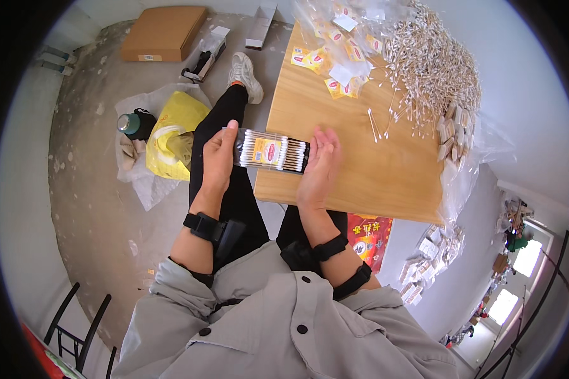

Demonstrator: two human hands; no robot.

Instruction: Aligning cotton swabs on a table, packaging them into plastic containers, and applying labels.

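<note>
A flat transparent pack of cotton swabs (286,153) with a yellow and white label is held level over my lap, at the table's left edge. My left hand (218,158) is closed on its left end, with the thumb on top. At the pack's right end, the fingers of my right hand (320,167) are bent around the edge, slightly blurred. A few loose cotton swabs (373,125) lie on the wooden table (360,180) beyond my right hand. Farther back is a large heap of loose swabs (436,63).
Yellow and white labels (306,58) lie by plastic film at the table's far left corner. Swab bundles (452,134) sit along the right edge. More packs (433,256) are right of the table. On the left floor are a yellow bag (177,120), a bottle (129,124) and a cardboard box (161,33).
</note>
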